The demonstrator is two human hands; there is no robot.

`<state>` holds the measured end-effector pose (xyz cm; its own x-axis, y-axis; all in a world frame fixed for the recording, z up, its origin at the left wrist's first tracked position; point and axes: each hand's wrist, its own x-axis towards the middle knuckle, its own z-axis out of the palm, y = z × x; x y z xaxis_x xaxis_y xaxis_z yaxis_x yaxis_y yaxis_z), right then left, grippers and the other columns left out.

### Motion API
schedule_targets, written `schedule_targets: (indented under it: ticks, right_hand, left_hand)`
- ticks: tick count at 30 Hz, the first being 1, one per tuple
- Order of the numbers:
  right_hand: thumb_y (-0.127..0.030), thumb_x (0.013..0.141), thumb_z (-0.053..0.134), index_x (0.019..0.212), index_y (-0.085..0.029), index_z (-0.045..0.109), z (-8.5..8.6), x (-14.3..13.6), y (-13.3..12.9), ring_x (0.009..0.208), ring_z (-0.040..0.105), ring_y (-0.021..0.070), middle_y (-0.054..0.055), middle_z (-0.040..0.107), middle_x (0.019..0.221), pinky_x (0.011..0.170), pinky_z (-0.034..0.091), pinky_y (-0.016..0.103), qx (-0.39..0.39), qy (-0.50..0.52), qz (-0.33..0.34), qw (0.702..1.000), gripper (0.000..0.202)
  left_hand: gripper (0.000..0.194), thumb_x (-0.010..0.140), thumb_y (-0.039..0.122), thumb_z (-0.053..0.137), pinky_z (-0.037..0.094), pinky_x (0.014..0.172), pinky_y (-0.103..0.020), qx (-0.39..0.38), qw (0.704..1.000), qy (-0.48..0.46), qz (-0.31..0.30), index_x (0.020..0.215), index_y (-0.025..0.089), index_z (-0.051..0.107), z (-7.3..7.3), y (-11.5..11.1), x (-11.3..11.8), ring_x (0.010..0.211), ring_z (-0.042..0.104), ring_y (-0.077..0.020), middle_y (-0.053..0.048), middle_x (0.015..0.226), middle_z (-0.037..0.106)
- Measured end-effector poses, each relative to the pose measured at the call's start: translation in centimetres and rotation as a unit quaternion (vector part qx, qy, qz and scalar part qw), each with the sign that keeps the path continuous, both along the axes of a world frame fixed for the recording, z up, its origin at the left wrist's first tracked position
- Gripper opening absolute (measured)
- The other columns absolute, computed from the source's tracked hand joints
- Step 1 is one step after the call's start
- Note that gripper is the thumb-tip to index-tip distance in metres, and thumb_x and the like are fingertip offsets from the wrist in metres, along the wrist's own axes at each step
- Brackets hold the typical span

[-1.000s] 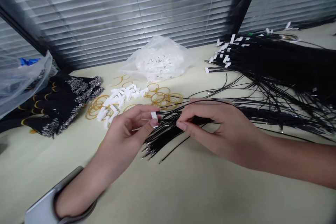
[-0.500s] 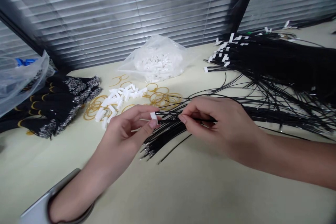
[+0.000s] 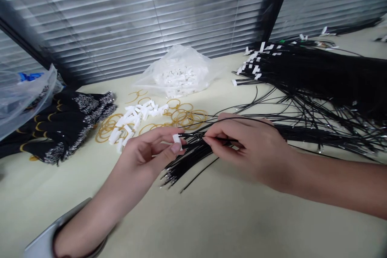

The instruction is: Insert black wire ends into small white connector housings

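Observation:
A small white connector (image 3: 177,141) is pinched between the thumb and fingers of my left hand (image 3: 151,151). Black wires run from its right side toward my right hand (image 3: 250,145), whose thumb and forefinger are closed on a thin black wire (image 3: 226,140). Beneath and between both hands lies a bundle of black wires (image 3: 187,161), with metal tips at its lower left end. Loose white connectors (image 3: 133,119) lie just beyond my left hand, among yellow rubber bands (image 3: 189,117).
A clear plastic bag (image 3: 181,74) of white parts stands by the window blinds. At left, banded black wire bundles (image 3: 72,117) lie beside another plastic bag (image 3: 39,96). A large pile of black wires (image 3: 317,72) with white connectors fills the right back.
My right hand has shifted slightly left, closer to the white connector in my left hand. The whole view has moved a little.

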<state>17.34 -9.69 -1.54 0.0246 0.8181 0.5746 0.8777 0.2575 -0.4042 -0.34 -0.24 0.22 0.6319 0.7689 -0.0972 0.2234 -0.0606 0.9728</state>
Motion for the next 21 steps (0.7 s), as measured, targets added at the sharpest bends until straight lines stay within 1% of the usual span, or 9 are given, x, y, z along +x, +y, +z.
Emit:
schedule_targets:
  ticks: [2, 4, 8, 10, 13, 15, 21]
  right_hand:
    - [-0.012, 0.082, 0.048, 0.074, -0.018, 0.053, 0.11, 0.20, 0.01, 0.061, 0.049, 0.0091, -0.002, 0.055, 0.068, 0.054, 0.035, 0.022, 0.013, -0.021, 0.025, 0.999, 0.012]
    - [-0.012, 0.084, 0.046, 0.074, -0.017, 0.053, 0.28, 0.37, 0.01, 0.058, 0.046, 0.0091, -0.001, 0.053, 0.067, 0.053, 0.034, 0.022, 0.022, -0.041, 0.037, 0.998, 0.013]
    - [-0.012, 0.085, 0.045, 0.075, -0.017, 0.054, 0.40, 0.58, 0.04, 0.058, 0.044, 0.0092, 0.000, 0.052, 0.067, 0.052, 0.034, 0.023, 0.034, -0.056, 0.046, 0.997, 0.014]
    - [-0.011, 0.084, 0.046, 0.075, -0.017, 0.054, 0.33, 0.62, 0.08, 0.057, 0.044, 0.0090, -0.001, 0.052, 0.066, 0.053, 0.034, 0.022, 0.040, -0.053, 0.064, 0.996, 0.013]
    - [-0.009, 0.082, 0.047, 0.074, -0.017, 0.054, 0.23, 0.58, 0.15, 0.057, 0.044, 0.0089, -0.001, 0.052, 0.065, 0.052, 0.035, 0.022, 0.037, -0.051, 0.082, 0.995, 0.013]
    - [-0.009, 0.083, 0.046, 0.075, -0.017, 0.054, 0.20, 0.52, 0.17, 0.057, 0.045, 0.0091, -0.001, 0.053, 0.065, 0.053, 0.036, 0.022, 0.036, -0.055, 0.088, 0.994, 0.014]
    - [-0.008, 0.084, 0.045, 0.075, -0.015, 0.054, 0.15, 0.38, 0.17, 0.058, 0.046, 0.0099, 0.000, 0.053, 0.065, 0.053, 0.037, 0.022, 0.045, -0.066, 0.096, 0.992, 0.014]
  left_hand:
    - [0.019, 0.076, 0.021, 0.066, 0.047, 0.066, -0.015, -0.047, 0.999, -0.025, -0.010, 0.093, 0.029, 0.066, 0.09, 0.05, 0.03, 0.072, 0.062, -0.0082, 0.006, 0.075, 0.068]
    - [0.018, 0.077, 0.019, 0.065, 0.046, 0.067, -0.014, -0.074, 0.996, -0.031, -0.025, 0.092, 0.028, 0.067, 0.20, 0.05, 0.06, 0.073, 0.061, -0.0071, 0.006, 0.076, 0.067]
    - [0.008, 0.078, 0.021, 0.064, 0.042, 0.059, -0.012, -0.043, 0.997, 0.012, -0.066, 0.084, 0.024, 0.069, 0.28, 0.02, 0.00, 0.068, 0.057, -0.0067, 0.004, 0.072, 0.066]
    - [0.010, 0.078, 0.021, 0.063, 0.042, 0.059, -0.013, -0.034, 0.996, 0.014, -0.076, 0.085, 0.024, 0.069, 0.25, 0.00, -0.06, 0.068, 0.056, -0.0068, 0.004, 0.072, 0.066]
    - [0.017, 0.078, 0.018, 0.063, 0.043, 0.060, -0.014, -0.045, 0.996, 0.008, -0.073, 0.092, 0.026, 0.068, 0.25, -0.04, -0.09, 0.068, 0.057, -0.0076, 0.004, 0.073, 0.065]
    - [0.018, 0.078, 0.018, 0.062, 0.044, 0.060, -0.015, -0.047, 0.996, 0.015, -0.072, 0.093, 0.025, 0.068, 0.29, -0.07, -0.03, 0.067, 0.057, -0.0080, 0.004, 0.071, 0.065]
    - [0.014, 0.077, 0.025, 0.062, 0.041, 0.051, -0.017, 0.001, 0.995, 0.068, -0.073, 0.089, 0.023, 0.068, 0.21, -0.16, 0.00, 0.064, 0.058, -0.0110, 0.001, 0.070, 0.067]
